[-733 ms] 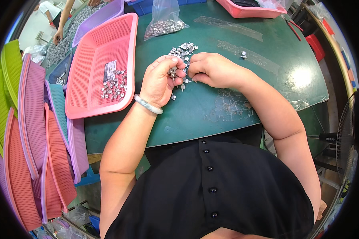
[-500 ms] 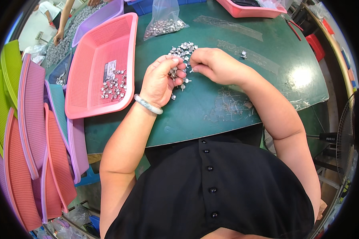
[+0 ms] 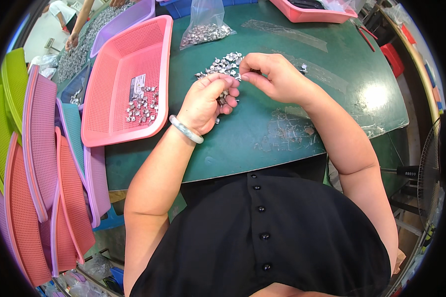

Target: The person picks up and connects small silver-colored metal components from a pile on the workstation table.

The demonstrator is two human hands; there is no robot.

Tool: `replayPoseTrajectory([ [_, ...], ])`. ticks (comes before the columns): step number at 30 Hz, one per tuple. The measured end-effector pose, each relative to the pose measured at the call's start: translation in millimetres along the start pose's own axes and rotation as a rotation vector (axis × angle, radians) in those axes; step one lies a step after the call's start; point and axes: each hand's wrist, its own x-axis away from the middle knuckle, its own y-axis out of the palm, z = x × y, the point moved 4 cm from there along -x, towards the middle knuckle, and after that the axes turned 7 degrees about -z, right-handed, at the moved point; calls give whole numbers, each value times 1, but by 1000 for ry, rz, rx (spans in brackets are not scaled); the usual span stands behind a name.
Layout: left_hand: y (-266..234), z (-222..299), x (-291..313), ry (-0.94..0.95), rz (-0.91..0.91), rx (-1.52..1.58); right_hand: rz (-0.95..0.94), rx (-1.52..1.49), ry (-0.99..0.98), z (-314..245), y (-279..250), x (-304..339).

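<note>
My left hand [image 3: 203, 101] is curled, palm up, around several small metal studs [image 3: 223, 97] with round flat heads and thin stems. Just right of it, my right hand [image 3: 280, 76] hovers at the pile's edge with thumb and index finger pinched together. Whatever sits between those fingertips is too small to make out. A loose pile of the same studs [image 3: 226, 64] lies on the green table beyond both hands, partly hidden by my left fingers. To the left, a pink mesh basket [image 3: 116, 74] holds a scatter of studs [image 3: 144, 106] beside a label.
A clear bag of studs [image 3: 205, 32] stands behind the pile. One stray stud [image 3: 303, 68] lies right of my right hand. Stacked coloured baskets [image 3: 39, 148] crowd the left edge. A pink tray [image 3: 314, 14] is at the back; another person's hand [image 3: 72, 40] works far left.
My left hand has shifted slightly right, now covering studs near its fingertips. My right hand has moved a little up and right, and more of the pile's left side shows.
</note>
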Motion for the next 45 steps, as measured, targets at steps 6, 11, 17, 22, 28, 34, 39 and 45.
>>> replayPoseTrajectory([
  [6, 2, 1, 1, -5, -17, 13, -1, -11, -10, -3, 1, 0],
  [11, 0, -1, 0, -8, -10, 7, 9, -10, -54, -4, 3, 0],
  [17, -1, 1, 0, 27, 29, -8, -25, -153, 63, -1, 1, 1],
  [22, -1, 1, 0, 27, 41, 0, 23, -167, 137, 11, 1, 1],
  [28, -1, 2, 1, 35, 46, 12, 32, -166, 131, 12, 4, 1],
  [34, -1, 2, 1, 31, 45, 24, -30, -148, 146, 10, 4, 1],
  [39, -1, 3, 2, 32, 44, 24, -67, -140, 177, 10, 4, 1],
  [45, -2, 2, 1, 45, 30, 40, -45, -139, 144, 9, 4, 1],
])
